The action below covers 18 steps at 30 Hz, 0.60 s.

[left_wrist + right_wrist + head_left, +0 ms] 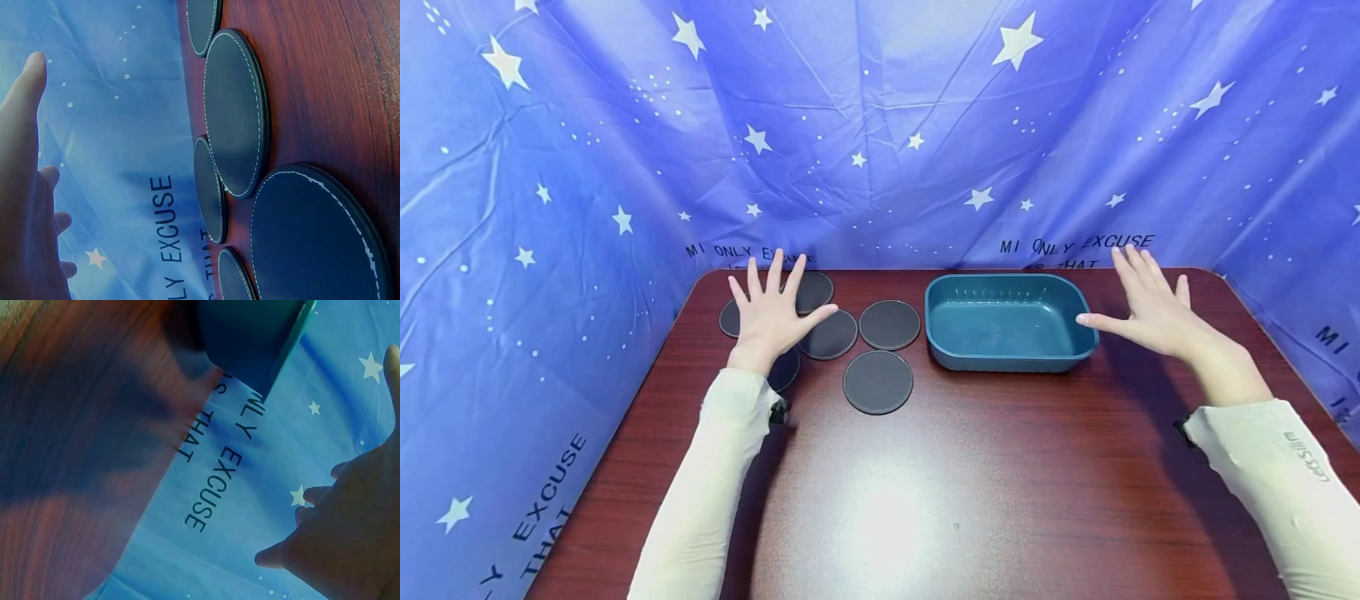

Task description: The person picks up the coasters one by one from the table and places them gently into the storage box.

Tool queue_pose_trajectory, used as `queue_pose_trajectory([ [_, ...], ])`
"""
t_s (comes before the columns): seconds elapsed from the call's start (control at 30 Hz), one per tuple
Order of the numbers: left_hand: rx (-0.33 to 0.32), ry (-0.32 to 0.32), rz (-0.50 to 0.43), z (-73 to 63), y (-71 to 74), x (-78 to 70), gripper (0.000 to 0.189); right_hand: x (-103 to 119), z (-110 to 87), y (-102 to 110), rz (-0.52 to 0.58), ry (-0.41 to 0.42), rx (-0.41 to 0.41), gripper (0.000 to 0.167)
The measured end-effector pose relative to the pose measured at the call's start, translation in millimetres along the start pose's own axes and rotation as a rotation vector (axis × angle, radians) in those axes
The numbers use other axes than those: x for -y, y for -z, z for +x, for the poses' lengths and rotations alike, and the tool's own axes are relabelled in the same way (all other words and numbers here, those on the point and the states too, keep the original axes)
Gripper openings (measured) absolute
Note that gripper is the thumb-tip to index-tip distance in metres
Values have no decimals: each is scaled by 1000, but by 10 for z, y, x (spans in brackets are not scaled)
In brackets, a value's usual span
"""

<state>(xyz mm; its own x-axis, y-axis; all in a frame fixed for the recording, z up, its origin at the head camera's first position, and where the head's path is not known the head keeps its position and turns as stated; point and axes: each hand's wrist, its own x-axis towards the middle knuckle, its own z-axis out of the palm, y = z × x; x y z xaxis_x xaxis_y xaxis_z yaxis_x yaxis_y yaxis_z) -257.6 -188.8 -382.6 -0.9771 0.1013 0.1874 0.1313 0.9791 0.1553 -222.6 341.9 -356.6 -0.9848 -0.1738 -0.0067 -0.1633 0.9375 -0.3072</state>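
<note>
My left hand (769, 321) hovers with spread fingers over several round black coasters and holds nothing. White stitching runs round the edge of each coaster (236, 112) in the left wrist view. Two coasters, one nearer the front (877, 382) and one behind it (889, 325), lie to the right of that hand; others are partly hidden beneath it. On the right, a teal rectangular basin (1011, 364) stands with its open side up and nothing inside. My right hand (1165, 312) is raised beside the basin's right end, fingers spread, its thumb overlapping the rim in the head view.
The dark red wooden table (1000, 483) has a bright glare spot near its front. A blue curtain (865, 108) with white stars and black lettering hangs behind the table and along both sides. Dark wrist bands show at both cream sleeves (700, 475).
</note>
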Motion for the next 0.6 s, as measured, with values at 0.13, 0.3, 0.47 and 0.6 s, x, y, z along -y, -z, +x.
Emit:
queue_pose_trajectory([
  [0.13, -9, -2, 1, -7, -6, 14, 100, 4, 5, -45, 11, 11, 24, 114],
  [0.3, -9, -9, -4, -16, 1, 23, 99, 20, 6, -89, 39, 17, 61, 114],
  [0.47, -15, -16, -14, -35, 15, 24, 98, 31, 3, -130, 55, 26, 82, 116],
  [0.6, -14, -15, -16, -53, 19, 35, 98, 32, 3, -168, 68, 34, 89, 117],
])
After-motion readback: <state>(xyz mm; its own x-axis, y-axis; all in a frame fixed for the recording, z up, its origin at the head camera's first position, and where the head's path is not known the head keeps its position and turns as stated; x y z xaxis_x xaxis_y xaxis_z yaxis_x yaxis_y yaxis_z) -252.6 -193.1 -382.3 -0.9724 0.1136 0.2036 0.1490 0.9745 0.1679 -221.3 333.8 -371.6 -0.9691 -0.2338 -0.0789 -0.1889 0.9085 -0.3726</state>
